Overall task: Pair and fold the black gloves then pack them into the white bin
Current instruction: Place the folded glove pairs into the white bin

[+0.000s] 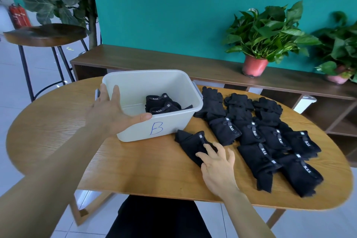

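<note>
Head view: potted plant [270, 31] on shelf [154, 62] behind white bin [173, 129].

Café-like office lounge: teal wall [193, 6], potted plants [266, 33] on a sideboard [154, 60], bar stool [45, 34].

I see a teal wall [173, 6] across the upper frame, low wooden shelf [154, 62] beneath it, potted plants [266, 33] upper right, round stool [45, 34] on pale tiles [11, 87] at left, oval wooden table [58, 121] below centre.
</note>
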Tool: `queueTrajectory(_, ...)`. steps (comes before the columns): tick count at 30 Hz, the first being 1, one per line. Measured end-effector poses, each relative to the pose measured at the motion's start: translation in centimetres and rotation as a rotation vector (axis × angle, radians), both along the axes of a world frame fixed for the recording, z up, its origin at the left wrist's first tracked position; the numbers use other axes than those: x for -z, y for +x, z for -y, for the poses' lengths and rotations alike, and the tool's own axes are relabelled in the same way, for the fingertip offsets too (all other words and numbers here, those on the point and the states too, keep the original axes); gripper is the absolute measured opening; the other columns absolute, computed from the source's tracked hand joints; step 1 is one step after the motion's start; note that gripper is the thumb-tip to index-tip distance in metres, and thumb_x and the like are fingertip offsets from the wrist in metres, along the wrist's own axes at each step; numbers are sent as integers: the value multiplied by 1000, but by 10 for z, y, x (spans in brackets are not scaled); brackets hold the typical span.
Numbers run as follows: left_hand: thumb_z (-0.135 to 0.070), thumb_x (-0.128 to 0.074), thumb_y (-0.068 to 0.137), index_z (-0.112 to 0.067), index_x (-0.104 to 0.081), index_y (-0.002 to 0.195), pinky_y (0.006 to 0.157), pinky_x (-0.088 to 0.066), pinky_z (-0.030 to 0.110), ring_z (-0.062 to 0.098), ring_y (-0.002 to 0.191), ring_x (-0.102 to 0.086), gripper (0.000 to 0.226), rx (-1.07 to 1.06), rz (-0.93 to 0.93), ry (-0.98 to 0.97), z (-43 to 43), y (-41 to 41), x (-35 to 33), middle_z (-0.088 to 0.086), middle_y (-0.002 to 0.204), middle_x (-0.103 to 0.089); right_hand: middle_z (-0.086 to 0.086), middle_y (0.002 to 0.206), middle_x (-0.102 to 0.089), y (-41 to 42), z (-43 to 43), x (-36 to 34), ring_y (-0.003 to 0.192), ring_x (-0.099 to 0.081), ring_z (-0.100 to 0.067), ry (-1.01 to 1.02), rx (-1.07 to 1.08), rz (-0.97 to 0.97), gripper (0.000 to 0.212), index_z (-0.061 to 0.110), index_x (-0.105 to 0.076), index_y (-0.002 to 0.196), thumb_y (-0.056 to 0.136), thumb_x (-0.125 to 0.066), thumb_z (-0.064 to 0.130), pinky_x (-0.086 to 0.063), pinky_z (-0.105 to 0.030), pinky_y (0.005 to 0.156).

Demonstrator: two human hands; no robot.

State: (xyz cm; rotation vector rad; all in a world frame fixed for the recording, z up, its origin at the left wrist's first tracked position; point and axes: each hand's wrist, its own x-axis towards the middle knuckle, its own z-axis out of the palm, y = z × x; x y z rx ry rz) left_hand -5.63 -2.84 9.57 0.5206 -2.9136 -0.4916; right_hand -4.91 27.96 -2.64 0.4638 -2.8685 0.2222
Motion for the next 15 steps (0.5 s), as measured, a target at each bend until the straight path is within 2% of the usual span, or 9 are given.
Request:
queueTrajectory(3,-103,-38,38,-25,3,156,114,-32,51,28,151,-9,147,7,0,-1,1,1,1,6,163,17,9,147,-45,2,-4,-12,140,-13,-14,-29,-95,47,45,31,-64,121,89,-40,10,-3,-39,112)
queueTrajectory(6,-104,-35,37,-26,3,156,112,-35,53,30,150,-13,148,11,3,-16,1,2,1,5,163,17,13,154,-34,2,-7,-20,141,-3,-9,-88,-151,96,47,32,-59,125,92,-41,3,2,-33,114)
queueTrajectory(9,-102,-37,39,-25,3,156,112,-35,52,31,150,-15,146,13,1,-11,0,3,0,5,163,17,13,151,-38,1,-9,-22,143,-7,-6,-195,-156,125,45,32,-63,121,91,-46,3,1,-25,111)
queueTrajectory(11,-102,-38,39,-25,4,156,112,-35,52,31,149,-16,146,15,3,-14,0,3,0,4,163,17,14,145,-47,0,-7,-25,139,-15,0,-273,-152,69,39,31,-65,120,91,-54,9,-3,-21,108)
queueTrajectory(13,-103,-36,38,-25,4,156,111,-36,51,31,148,-19,147,14,0,-23,1,2,0,3,163,16,13,130,-56,-4,0,-31,124,-21,10,-366,-141,-11,31,28,-67,120,91,-62,15,-10,-20,105)
queueTrajectory(15,-103,-37,38,-25,4,156,112,-36,50,31,149,-17,147,11,0,-20,1,2,0,3,163,16,9,121,-53,-8,13,-40,113,-24,9,-440,-113,-42,30,26,-67,122,93,-64,20,-17,-21,103)
